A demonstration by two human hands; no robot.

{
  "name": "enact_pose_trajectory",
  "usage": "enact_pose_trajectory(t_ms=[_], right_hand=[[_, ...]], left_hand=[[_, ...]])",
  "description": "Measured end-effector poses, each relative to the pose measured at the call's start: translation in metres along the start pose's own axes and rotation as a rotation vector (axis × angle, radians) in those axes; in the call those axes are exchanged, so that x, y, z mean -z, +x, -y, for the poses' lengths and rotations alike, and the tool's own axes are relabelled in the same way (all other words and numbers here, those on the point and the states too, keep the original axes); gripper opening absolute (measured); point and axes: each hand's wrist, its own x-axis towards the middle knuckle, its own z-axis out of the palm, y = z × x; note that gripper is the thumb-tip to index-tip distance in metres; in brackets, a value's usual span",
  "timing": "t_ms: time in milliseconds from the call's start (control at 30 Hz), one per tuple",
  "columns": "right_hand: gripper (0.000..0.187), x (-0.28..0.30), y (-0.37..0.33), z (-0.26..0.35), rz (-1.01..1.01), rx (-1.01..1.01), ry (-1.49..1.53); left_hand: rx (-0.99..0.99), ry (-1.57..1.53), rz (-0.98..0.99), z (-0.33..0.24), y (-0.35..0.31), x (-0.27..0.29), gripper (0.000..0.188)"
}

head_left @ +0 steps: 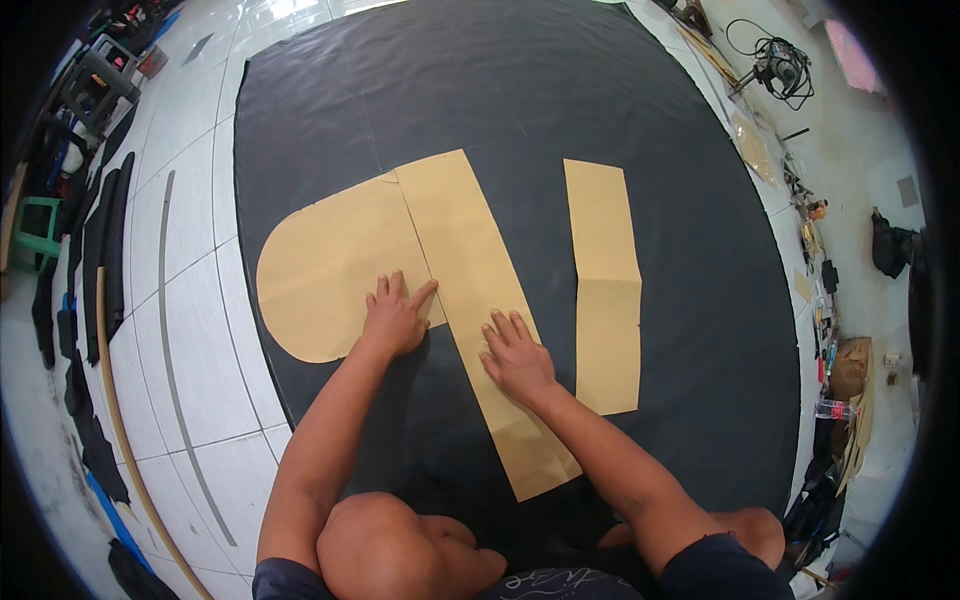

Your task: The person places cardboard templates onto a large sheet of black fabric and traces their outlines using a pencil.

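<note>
A large sheet of black material (700, 250) lies spread on the floor, with brown paper pattern pieces on top. My left hand (397, 318) rests with fingers spread on the rounded pattern piece (320, 265), its index finger reaching to the seam beside the long strip. My right hand (518, 358) lies flat, fingers stretched, on the long paper strip (470, 240), which runs slantwise toward me. The two pieces meet edge to edge. Farther right lies a separate creased paper strip (607, 340), touched by neither hand.
White floor tiles (225, 350) border the sheet. On the left lie a long metal ruler (172, 370), a wooden stick (125, 430) and dark rolls (110, 250); a green stool (40, 228) stands beyond. A coiled black cable (785, 70) and a plastic bottle (835, 410) are on the right.
</note>
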Motion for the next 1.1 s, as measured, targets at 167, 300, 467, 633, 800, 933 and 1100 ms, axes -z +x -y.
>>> enact_pose_trajectory(t_ms=[167, 300, 467, 633, 800, 933, 1100], right_hand=[[0.053, 0.007, 0.023, 0.007, 0.124, -0.006, -0.003], [0.061, 0.024, 0.044, 0.022, 0.3, -0.062, -0.026], [0.065, 0.02, 0.05, 0.024, 0.358, -0.05, -0.047], [0.069, 0.012, 0.048, 0.021, 0.321, -0.043, -0.093], [0.068, 0.012, 0.051, 0.021, 0.391, -0.043, -0.109], [0.069, 0.013, 0.049, 0.02, 0.395, -0.04, -0.109], [0.069, 0.012, 0.047, 0.02, 0.379, -0.025, -0.134]], left_hand=[[-0.002, -0.009, 0.008, -0.002, 0.002, 0.002, 0.073], [0.015, -0.008, 0.022, 0.0, 0.002, 0.004, 0.073], [0.029, -0.004, 0.025, 0.002, 0.001, 0.005, 0.073], [0.014, 0.02, 0.009, -0.004, -0.001, -0.001, 0.071], [0.013, 0.033, 0.006, -0.002, -0.005, -0.001, 0.07], [0.011, 0.015, 0.012, -0.005, -0.006, -0.001, 0.071], [0.015, -0.013, 0.003, -0.005, -0.008, -0.006, 0.072]])
